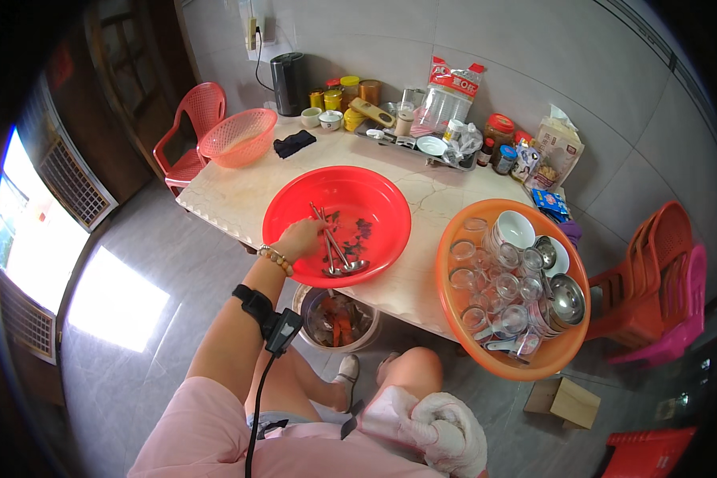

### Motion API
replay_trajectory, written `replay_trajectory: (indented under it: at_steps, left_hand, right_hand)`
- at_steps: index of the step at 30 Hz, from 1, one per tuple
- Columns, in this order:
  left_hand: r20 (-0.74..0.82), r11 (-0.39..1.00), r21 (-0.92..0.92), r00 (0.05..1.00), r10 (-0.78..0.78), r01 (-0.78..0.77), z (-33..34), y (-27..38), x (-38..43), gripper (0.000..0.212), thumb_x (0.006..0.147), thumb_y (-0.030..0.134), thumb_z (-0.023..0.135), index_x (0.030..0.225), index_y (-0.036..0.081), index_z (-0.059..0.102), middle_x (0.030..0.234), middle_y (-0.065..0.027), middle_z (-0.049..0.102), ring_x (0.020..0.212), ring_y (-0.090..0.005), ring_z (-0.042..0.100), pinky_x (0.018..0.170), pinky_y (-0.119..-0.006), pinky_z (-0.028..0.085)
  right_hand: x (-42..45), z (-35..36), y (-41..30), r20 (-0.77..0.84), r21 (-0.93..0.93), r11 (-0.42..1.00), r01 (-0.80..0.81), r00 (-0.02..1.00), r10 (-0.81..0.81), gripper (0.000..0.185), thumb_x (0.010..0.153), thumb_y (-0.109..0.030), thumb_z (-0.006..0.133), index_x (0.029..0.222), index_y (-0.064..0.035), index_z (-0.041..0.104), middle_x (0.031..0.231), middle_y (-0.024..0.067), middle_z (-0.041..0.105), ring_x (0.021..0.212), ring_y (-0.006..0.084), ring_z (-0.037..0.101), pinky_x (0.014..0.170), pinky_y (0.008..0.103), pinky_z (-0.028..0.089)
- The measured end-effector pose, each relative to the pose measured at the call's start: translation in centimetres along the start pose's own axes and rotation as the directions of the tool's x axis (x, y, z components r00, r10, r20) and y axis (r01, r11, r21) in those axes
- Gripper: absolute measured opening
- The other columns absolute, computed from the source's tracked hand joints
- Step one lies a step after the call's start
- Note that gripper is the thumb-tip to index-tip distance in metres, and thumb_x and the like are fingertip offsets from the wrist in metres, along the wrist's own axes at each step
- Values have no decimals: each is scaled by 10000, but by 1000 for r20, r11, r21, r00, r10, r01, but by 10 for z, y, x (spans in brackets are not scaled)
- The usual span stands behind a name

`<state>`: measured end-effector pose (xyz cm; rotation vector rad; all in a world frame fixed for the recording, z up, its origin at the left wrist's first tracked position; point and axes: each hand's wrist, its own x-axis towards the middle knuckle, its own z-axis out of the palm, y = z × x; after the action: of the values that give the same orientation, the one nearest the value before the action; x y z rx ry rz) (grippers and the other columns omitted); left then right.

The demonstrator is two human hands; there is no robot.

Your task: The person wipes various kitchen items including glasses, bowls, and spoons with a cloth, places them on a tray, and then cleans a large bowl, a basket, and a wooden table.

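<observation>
My left hand [302, 239], with a beaded bracelet and a black strapped device on the arm, reaches into a red plastic basin [391, 203] on the table. Its bent fingers close on the long handles of metal ladles [348, 266], whose bowls rest low in the basin near the edge. Dark printed flowers [358, 233] mark the basin floor. My right hand is out of view. On the right, an orange basin [451, 239] holds many clear glass cups [506, 285], white bowls [515, 228], spoons and a metal bowl [567, 299]. A rolled white towel [448, 433] lies at my lap.
A pink plastic basket [239, 137] and a black cloth [294, 144] lie at the table's left. Along the wall stand an electric kettle [288, 83], jars and a cluttered tray [394, 140]. A waste bucket [367, 334] is below the table edge. Stacked chairs [645, 275] stand at right.
</observation>
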<state>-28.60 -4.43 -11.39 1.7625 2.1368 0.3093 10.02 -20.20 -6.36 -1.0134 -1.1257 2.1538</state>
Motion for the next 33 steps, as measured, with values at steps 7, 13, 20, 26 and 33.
replay_trajectory:
  at_steps: [7, 13, 20, 26, 33]
  left_hand:
    - [57, 942, 242, 973, 224, -231, 42, -14, 13, 439, 781, 204, 553, 1213, 266, 509, 1187, -166, 462, 1179, -386, 384, 922, -455, 382]
    - [61, 910, 371, 983, 175, -185, 45, 2, 23, 257, 756, 244, 593, 1009, 223, 633, 1129, -118, 502, 1141, -331, 429, 874, -467, 391]
    - [191, 834, 457, 950, 248, -310, 30, -3, 31, 93, 720, 219, 636, 804, 190, 664, 842, -70, 633, 916, -239, 594, 808, -441, 423]
    - [160, 886, 316, 939, 303, -340, 12, -11, 28, 89, 712, 162, 624, 794, 140, 653, 808, -99, 630, 810, -286, 609, 672, -389, 482]
    - [28, 896, 49, 898, 440, -441, -33, 26, -14, 136, 737, 124, 594, 863, 94, 637, 718, -126, 609, 750, -276, 609, 673, -412, 466]
  right_hand:
    - [8, 25, -10, -49, -144, 990, 9, 999, -16, 210, 707, -190, 655, 774, -21, 549, 617, -14, 475, 519, 71, 401, 469, 209, 298]
    - [18, 35, -15, 87, -172, 985, 0, 996, 15, 207, 721, -186, 633, 792, -10, 551, 631, -10, 476, 541, 76, 411, 488, 213, 309]
    - [30, 45, -22, 235, -224, 972, 72, 972, -18, 208, 738, -182, 607, 813, 4, 553, 646, -5, 478, 566, 81, 423, 511, 218, 321]
    - [25, 40, 0, 72, -128, 991, -29, 997, 38, 240, 741, -178, 593, 852, 30, 550, 673, 9, 482, 587, 94, 427, 542, 240, 340]
    - [64, 41, -5, 203, -701, 437, 563, 746, -635, 92, 764, -85, 604, 724, -12, 566, 777, 90, 582, 748, 201, 541, 703, 305, 441]
